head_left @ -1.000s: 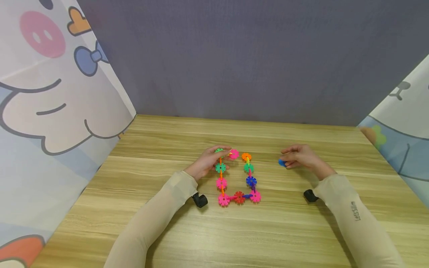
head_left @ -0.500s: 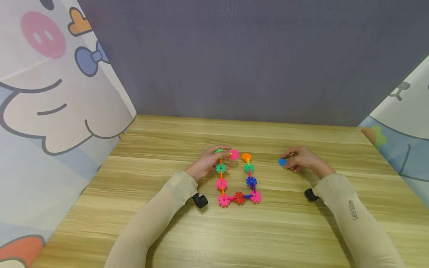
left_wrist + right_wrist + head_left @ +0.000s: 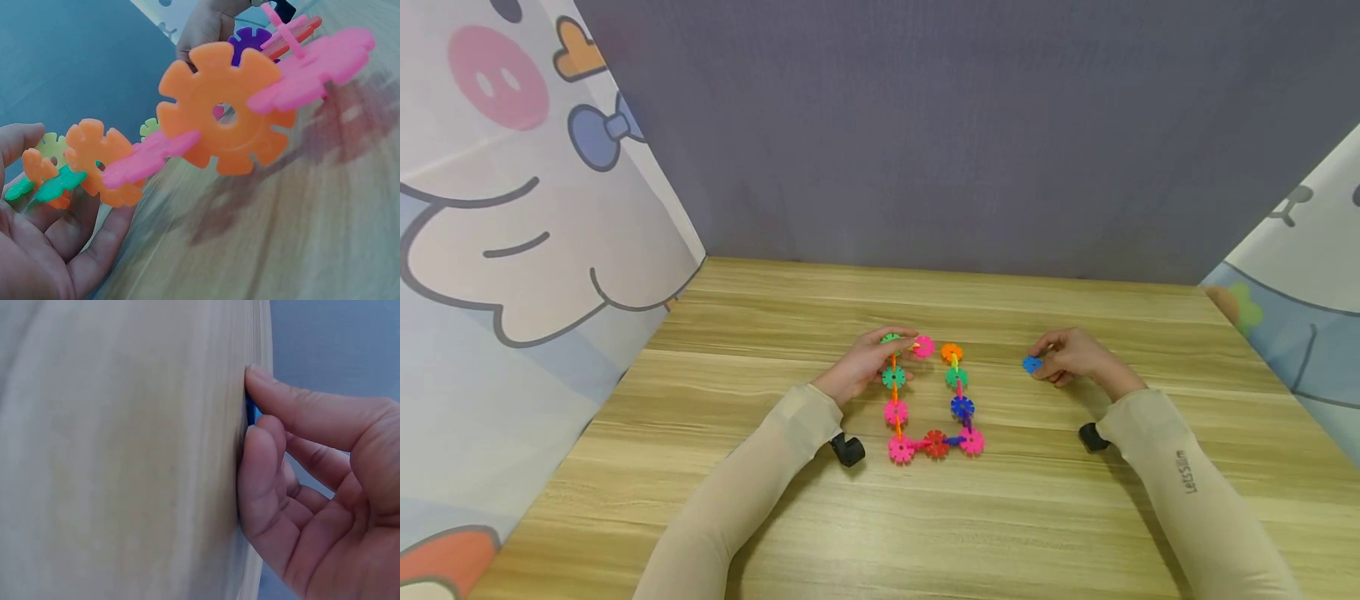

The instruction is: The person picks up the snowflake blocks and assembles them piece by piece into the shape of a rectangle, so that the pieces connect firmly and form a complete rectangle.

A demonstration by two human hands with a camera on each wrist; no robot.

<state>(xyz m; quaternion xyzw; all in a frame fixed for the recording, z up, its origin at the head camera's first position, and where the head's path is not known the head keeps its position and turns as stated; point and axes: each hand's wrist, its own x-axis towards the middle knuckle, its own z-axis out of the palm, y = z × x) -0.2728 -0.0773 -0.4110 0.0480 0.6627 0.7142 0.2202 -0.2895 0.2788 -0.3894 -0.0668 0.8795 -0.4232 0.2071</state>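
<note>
Slotted plastic snowflake discs in several colours are joined into a chain (image 3: 896, 411) that lies as a rectangle with a gap at the far side. That gap is between a pink disc (image 3: 923, 346) and an orange disc (image 3: 952, 352). My left hand (image 3: 861, 364) holds the chain's far left corner, thumb over a green disc (image 3: 891, 338); the left wrist view shows fingers around green and orange discs (image 3: 41, 172). To the right, apart from the chain, my right hand (image 3: 1077, 353) pinches a loose blue snowflake disc (image 3: 1032, 365) at the table surface. Fingers mostly hide that disc in the right wrist view.
The wooden table (image 3: 820, 517) extends around the chain and both forearms. A dark grey panel (image 3: 925, 142) rises along its far edge. Cartoon-printed walls (image 3: 587, 267) stand at left and right. Black wrist cameras (image 3: 848, 450) stick out under both sleeves.
The right fingers have shifted on the blue disc, and more of its face shows now than a second ago. My left hand and the chain look unmoved.
</note>
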